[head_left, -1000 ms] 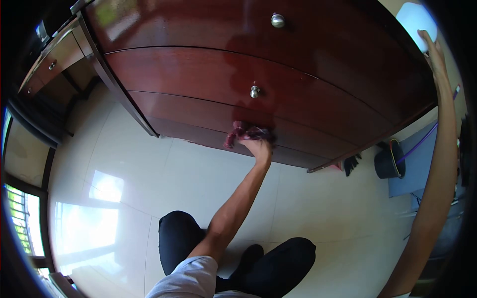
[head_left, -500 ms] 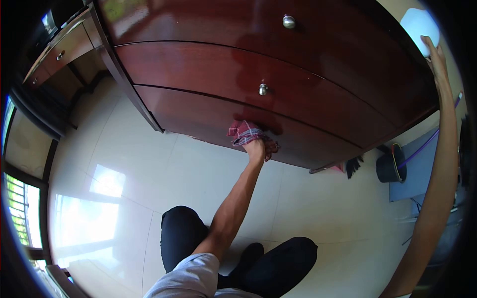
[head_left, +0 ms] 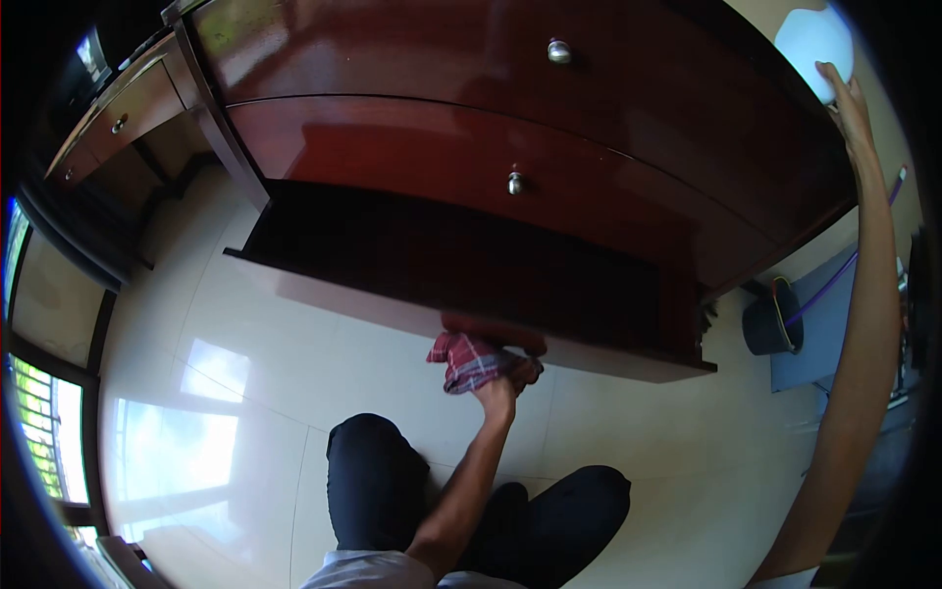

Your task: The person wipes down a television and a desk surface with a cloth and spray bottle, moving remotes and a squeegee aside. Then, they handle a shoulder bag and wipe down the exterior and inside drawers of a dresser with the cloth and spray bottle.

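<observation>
My left hand [head_left: 497, 389] is closed on a red plaid cloth [head_left: 469, 363], at the front of the bottom drawer [head_left: 343, 300]. That drawer stands pulled out of the dark red-brown chest [head_left: 392, 44], its dark inside showing. Hand and cloth hide whatever knob is there. At the upper right my right hand [head_left: 849, 103] is raised beside the chest. Its fingers and thumb grip a smooth white object with rounded corners [head_left: 816, 49], whose kind I cannot make out.
Two higher drawers are shut, with round metal knobs [head_left: 559, 51]. On the right are a black bucket [head_left: 767, 326] and a purple-handled stick [head_left: 829, 287]. A desk [head_left: 132, 108] stands at the far left. My bent knees [head_left: 373, 471] are below on the shiny tiled floor [head_left: 265, 442].
The bottom drawer has slid out towards me from shut. My left hand and the cloth have moved back with it. The white object in my right hand has turned slightly.
</observation>
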Tool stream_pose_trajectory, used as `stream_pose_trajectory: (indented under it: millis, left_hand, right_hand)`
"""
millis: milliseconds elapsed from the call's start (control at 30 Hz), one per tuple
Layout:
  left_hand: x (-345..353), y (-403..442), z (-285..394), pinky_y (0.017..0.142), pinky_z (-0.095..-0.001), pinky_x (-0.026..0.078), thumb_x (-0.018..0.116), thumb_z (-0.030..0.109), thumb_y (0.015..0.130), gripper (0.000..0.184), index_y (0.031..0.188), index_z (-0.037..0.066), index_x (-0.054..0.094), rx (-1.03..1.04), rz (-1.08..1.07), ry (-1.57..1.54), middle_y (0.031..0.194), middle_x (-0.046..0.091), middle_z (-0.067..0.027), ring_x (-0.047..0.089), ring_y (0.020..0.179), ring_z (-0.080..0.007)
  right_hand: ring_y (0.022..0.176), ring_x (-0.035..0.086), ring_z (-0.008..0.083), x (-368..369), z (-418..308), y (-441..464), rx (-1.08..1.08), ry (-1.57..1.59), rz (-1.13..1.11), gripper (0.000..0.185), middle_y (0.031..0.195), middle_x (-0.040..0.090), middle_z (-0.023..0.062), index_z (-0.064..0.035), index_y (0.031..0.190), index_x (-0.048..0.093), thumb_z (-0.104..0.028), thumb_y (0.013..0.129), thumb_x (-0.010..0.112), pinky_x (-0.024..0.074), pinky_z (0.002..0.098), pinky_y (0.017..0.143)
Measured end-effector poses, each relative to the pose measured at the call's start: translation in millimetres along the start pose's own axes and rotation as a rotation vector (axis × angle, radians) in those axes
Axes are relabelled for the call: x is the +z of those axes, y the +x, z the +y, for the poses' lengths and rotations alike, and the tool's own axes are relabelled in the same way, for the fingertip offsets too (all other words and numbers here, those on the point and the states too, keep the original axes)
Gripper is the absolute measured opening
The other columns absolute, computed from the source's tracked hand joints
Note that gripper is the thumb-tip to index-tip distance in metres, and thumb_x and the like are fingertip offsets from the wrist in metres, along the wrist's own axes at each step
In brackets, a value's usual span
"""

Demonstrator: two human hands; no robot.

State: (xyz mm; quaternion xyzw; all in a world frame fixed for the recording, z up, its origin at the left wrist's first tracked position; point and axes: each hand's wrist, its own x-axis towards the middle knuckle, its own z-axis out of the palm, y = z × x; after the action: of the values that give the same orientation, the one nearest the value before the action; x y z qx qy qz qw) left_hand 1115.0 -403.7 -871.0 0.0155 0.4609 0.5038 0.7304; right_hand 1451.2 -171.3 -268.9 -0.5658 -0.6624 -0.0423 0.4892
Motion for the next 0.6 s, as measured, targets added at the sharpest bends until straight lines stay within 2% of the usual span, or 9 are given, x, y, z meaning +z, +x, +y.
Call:
stream_pose_trajectory:
  millis: [33, 133, 167, 267, 300, 400, 500, 567, 600]
  left_hand:
    - [-6, -3, -3, 0.047, -0.0256, 0.042, 0.07, 0.006, 0.085, 0.014, 0.09, -0.001, 0.06, -0.075, -0.008, 0.009, 0.071, 0.064, -0.0074, 0.059, 0.055, -0.0144]
    - [-1, -57, -8, 0.052, -0.0259, 0.044, 0.071, 0.003, 0.084, 0.013, 0.09, 0.001, 0.059, 0.146, 0.21, -0.12, 0.071, 0.061, -0.0048, 0.058, 0.06, -0.014]
    - [-21, -41, -25, 0.052, -0.026, 0.042, 0.071, 0.001, 0.083, 0.015, 0.089, 0.004, 0.057, 0.206, 0.144, 0.089, 0.071, 0.058, -0.0023, 0.054, 0.059, -0.0125]
    - [-39, -41, -24, 0.052, -0.0264, 0.04, 0.072, 0.0, 0.082, 0.018, 0.086, 0.005, 0.055, 0.23, -0.035, 0.241, 0.07, 0.055, -0.0013, 0.05, 0.057, -0.0114]
    - [-23, -70, -17, 0.051, -0.0273, 0.039, 0.073, 0.0, 0.08, 0.021, 0.083, 0.005, 0.054, 0.497, 0.076, 0.333, 0.069, 0.056, -0.0021, 0.05, 0.056, -0.0109]
    - [-15, -79, -14, 0.049, -0.028, 0.041, 0.069, 0.001, 0.084, 0.015, 0.081, 0.003, 0.054, 0.733, 0.132, 0.258, 0.064, 0.056, -0.0042, 0.053, 0.053, -0.012]
    - [-23, -67, -13, 0.046, -0.0289, 0.044, 0.063, 0.002, 0.087, 0.01, 0.081, 0.001, 0.055, 0.593, 0.136, 0.262, 0.06, 0.058, -0.0067, 0.056, 0.049, -0.0139]
    - [-16, -69, -13, 0.046, -0.0292, 0.046, 0.06, 0.003, 0.089, 0.009, 0.082, 0.0, 0.056, 0.627, 0.27, 0.287, 0.059, 0.058, -0.0075, 0.057, 0.048, -0.0148]
    - [-13, -70, -12, 0.046, -0.0293, 0.047, 0.059, 0.004, 0.09, 0.01, 0.082, -0.001, 0.056, 0.644, 0.338, 0.298, 0.058, 0.058, -0.0079, 0.058, 0.048, -0.0152]
  right_hand:
    - [0.117, 0.06, 0.0296, 0, -3, -2, -0.001, -0.004, 0.006, 0.085, 0.126, 0.058, 0.0216, 0.0055, 0.136, 0.046, -0.057, 0.083, 0.071, 0.0494, 0.0402, 0.1]
    - [0.117, 0.06, 0.0291, 1, -7, -4, 0.001, 0.0, -0.002, 0.085, 0.126, 0.058, 0.0211, 0.0051, 0.135, 0.048, -0.058, 0.083, 0.071, 0.0495, 0.0403, 0.1]
    - [0.117, 0.06, 0.0286, 3, -5, -3, 0.006, 0.002, -0.008, 0.085, 0.126, 0.058, 0.0206, 0.0048, 0.135, 0.048, -0.058, 0.083, 0.071, 0.0494, 0.0403, 0.1]
    - [0.118, 0.06, 0.0256, 6, 7, 4, -0.038, 0.062, -0.069, 0.081, 0.128, 0.06, 0.0161, 0.0024, 0.136, 0.049, -0.058, 0.086, 0.068, 0.0493, 0.0401, 0.101]
    - [0.118, 0.06, 0.0244, 7, 11, 8, -0.03, 0.054, -0.058, 0.078, 0.128, 0.061, 0.0144, 0.0015, 0.136, 0.049, -0.057, 0.087, 0.067, 0.0488, 0.0396, 0.101]
    - [0.119, 0.06, 0.0213, 7, 22, 17, -0.021, 0.049, -0.052, 0.071, 0.128, 0.063, 0.0103, -0.0005, 0.136, 0.051, -0.054, 0.091, 0.064, 0.0468, 0.0381, 0.103]
    - [0.121, 0.058, 0.0197, 9, 21, 17, -0.025, 0.091, -0.072, 0.066, 0.125, 0.064, 0.0092, -0.0008, 0.136, 0.051, -0.05, 0.093, 0.063, 0.0444, 0.0366, 0.106]
    - [0.121, 0.057, 0.0189, 13, 17, 13, -0.018, 0.133, -0.057, 0.062, 0.122, 0.065, 0.009, -0.0003, 0.137, 0.05, -0.041, 0.093, 0.067, 0.0432, 0.0354, 0.106]
    - [0.105, 0.06, 0.023, 15, 10, 11, -0.027, 0.105, -0.043, 0.061, 0.117, 0.063, 0.015, 0.0034, 0.133, 0.048, -0.033, 0.088, 0.068, 0.0483, 0.0358, 0.088]
